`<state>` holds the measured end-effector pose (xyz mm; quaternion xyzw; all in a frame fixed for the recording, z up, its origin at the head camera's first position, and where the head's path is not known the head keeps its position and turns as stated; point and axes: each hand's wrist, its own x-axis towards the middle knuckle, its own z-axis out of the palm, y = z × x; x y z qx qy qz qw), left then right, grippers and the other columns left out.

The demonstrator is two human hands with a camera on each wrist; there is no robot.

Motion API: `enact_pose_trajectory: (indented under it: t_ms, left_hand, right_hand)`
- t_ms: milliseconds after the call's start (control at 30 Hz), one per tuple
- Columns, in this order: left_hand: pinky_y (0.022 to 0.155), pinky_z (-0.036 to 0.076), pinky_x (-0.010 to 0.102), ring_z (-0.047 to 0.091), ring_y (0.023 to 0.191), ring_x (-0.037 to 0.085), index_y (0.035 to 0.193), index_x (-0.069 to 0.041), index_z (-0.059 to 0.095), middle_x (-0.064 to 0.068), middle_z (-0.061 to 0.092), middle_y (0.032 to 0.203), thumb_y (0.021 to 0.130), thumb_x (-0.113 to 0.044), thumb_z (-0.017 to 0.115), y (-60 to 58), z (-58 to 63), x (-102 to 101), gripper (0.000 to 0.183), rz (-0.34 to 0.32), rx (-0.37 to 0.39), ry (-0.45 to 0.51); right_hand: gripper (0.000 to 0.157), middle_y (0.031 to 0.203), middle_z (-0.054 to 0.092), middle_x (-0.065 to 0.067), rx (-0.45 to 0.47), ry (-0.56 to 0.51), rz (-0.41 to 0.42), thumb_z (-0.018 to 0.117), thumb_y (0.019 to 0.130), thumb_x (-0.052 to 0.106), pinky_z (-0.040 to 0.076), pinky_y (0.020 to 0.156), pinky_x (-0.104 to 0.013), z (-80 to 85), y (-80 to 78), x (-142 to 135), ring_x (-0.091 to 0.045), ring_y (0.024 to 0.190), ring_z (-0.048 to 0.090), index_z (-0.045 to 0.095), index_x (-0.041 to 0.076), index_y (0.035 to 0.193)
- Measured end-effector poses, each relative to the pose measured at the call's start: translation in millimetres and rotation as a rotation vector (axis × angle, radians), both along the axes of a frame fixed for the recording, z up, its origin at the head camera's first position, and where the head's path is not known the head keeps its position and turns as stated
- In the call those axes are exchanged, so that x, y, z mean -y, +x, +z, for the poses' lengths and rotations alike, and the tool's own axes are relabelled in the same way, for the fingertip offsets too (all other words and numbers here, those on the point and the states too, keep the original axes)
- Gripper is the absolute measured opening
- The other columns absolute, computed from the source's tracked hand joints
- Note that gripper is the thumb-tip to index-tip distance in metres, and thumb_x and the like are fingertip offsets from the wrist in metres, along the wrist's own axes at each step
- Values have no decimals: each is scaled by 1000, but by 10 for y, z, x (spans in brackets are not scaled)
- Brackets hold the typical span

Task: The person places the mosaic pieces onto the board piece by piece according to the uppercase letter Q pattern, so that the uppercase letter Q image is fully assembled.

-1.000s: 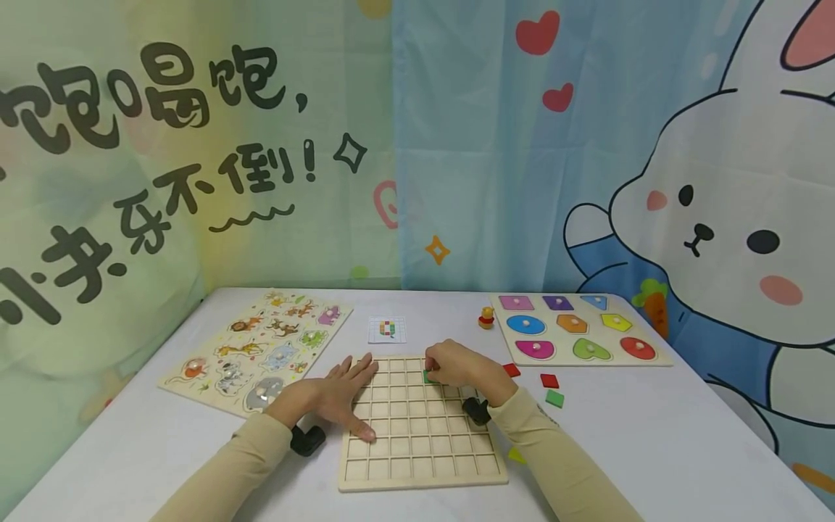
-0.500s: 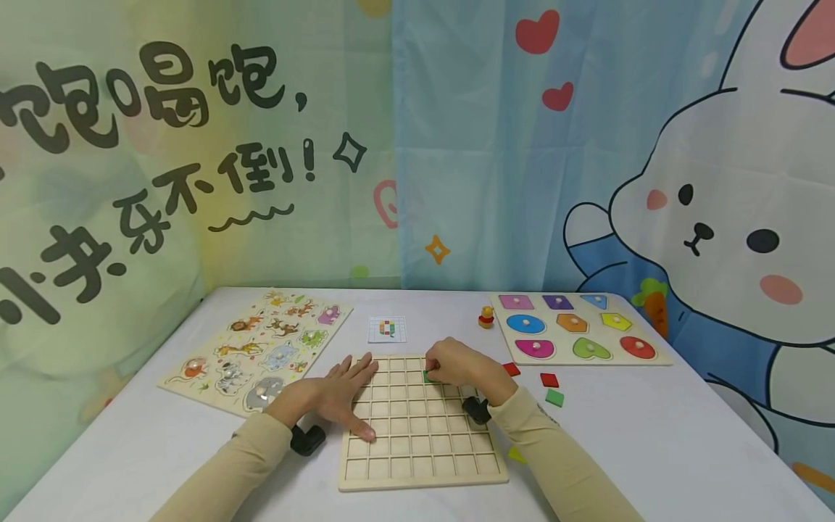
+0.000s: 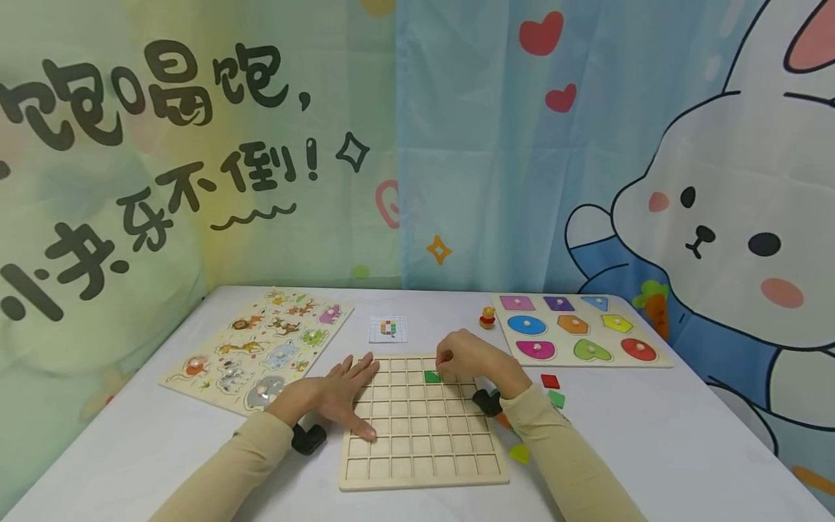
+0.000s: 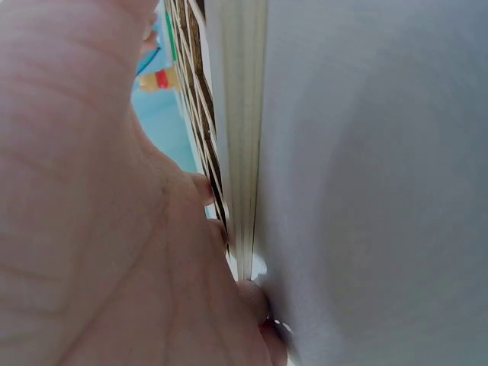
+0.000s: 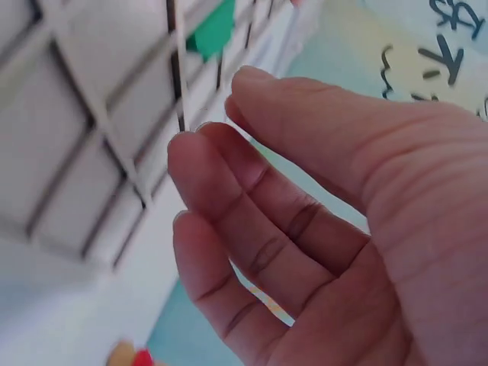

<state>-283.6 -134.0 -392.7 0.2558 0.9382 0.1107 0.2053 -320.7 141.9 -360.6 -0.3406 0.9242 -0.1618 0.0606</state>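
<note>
A pale wooden grid board point(image 3: 424, 464) lies on the white table. One green tile point(image 3: 432, 377) sits in a cell near its far edge, seen also in the right wrist view as a green piece point(image 5: 213, 30). My left hand point(image 3: 339, 395) rests on the board's left side with fingers spread; the left wrist view shows the palm point(image 4: 114, 229) along the board's edge point(image 4: 242, 114). Just right of the green tile, my right hand point(image 3: 470, 357) hovers over the board. Its bent fingers point(image 5: 252, 221) and thumb are apart, with nothing between them.
Right of the board lie a red tile point(image 3: 550, 380), a green tile point(image 3: 557, 399) and a yellow piece point(image 3: 520, 454). Behind it stand a pattern card point(image 3: 388, 339) and a small toy figure point(image 3: 486, 317). An animal puzzle point(image 3: 189, 395) flanks the left, a shape puzzle point(image 3: 662, 360) the right.
My right hand has let go of the green tile and moved slightly right and up, leaving the tile in its cell. The left hand stays where it was.
</note>
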Motion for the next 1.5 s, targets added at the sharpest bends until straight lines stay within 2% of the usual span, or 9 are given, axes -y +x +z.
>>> enact_pose_trajectory:
  t_ms: [133,267,400,500,733,833,1100,1200,1500]
  left_hand:
    - [122,6,52,-5,150,39,158,-12,5,9,-5,165,70,-66,76,-12,6,-1,126,-4,2,2]
    - [122,6,51,-5,150,39,158,-12,5,9,-5,165,69,-68,75,-17,1,2,127,-9,-3,-1]
    - [122,7,52,-3,150,40,158,-11,5,10,-4,165,70,-67,76,-10,6,1,126,-8,-8,-4]
    - [121,7,52,-3,150,40,158,-11,5,11,-4,165,70,-67,76,-4,4,6,126,-6,-6,-5]
    - [121,6,53,-4,150,40,158,-12,5,9,-5,165,71,-66,75,-4,5,6,125,-4,-2,-14]
    - [121,6,53,-4,150,40,158,-12,5,10,-5,165,71,-67,75,3,6,8,125,-6,1,-11]
    - [121,7,53,-3,150,40,158,-11,6,10,-4,165,71,-66,76,5,9,-7,125,-11,-7,0]
    - [121,7,53,-3,150,40,158,-11,6,10,-4,165,71,-65,76,0,5,-12,124,-11,-3,0]
    - [121,7,53,-3,150,39,158,-11,5,10,-4,165,71,-66,75,0,-1,7,125,-8,-5,-1]
  right_hand:
    - [10,77,67,0,-2,-7,-50,67,91,7,49,65,-24,102,-16,-177,-9,69,53,72,4,82]
    - [8,84,68,-5,39,17,-141,68,91,9,53,68,-28,169,-40,-355,-14,74,57,72,2,91]
    - [22,100,67,-13,132,73,-262,69,91,14,56,74,-33,196,-53,-492,-21,84,61,69,0,108]
    - [29,107,65,-15,172,125,-328,70,91,18,56,78,-36,217,-53,-583,-23,88,61,67,1,114]
    - [32,94,64,-9,250,187,-440,70,90,20,54,81,-39,262,-39,-748,-22,84,62,67,2,117]
    - [30,92,64,-9,287,197,-463,69,91,19,53,81,-39,247,-47,-781,-23,83,59,66,3,116]
    - [29,91,63,-8,303,243,-506,68,92,18,54,81,-39,178,-71,-848,-24,83,57,66,4,117]
    - [29,92,61,-9,301,248,-499,69,91,17,54,79,-38,166,-67,-866,-24,82,56,66,3,117]
    - [28,102,60,-12,307,260,-528,71,89,16,53,79,-39,162,-67,-844,-26,83,55,67,5,115]
